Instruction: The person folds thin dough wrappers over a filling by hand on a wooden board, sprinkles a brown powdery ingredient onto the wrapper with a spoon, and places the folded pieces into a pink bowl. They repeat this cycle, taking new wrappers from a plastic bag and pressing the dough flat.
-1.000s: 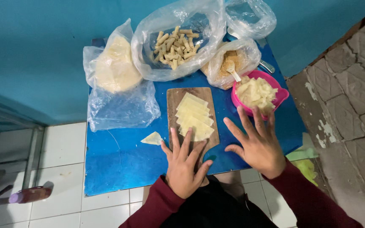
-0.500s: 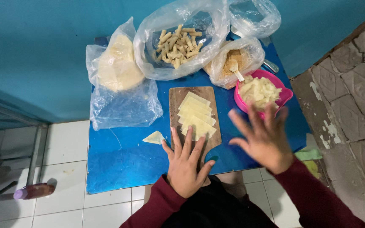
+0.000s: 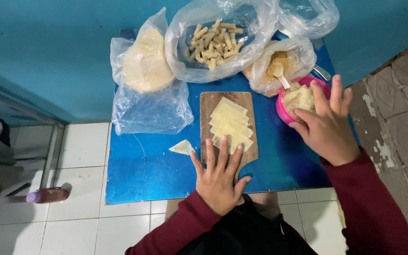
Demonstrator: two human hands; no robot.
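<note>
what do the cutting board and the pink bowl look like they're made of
The cutting board looks like wood with a matte finish: brown, with visible grain streaks. The pink bowl is probably plastic: a uniform bright colour and a smooth, slightly glossy rim. The right hand covers part of it.

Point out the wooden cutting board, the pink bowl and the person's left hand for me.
wooden cutting board (image 3: pixel 209 101): head view, bare top left corner.
pink bowl (image 3: pixel 280 109): head view, left rim.
left hand (image 3: pixel 219 182): head view, back of the hand, fingers spread on the board's near end.
</note>
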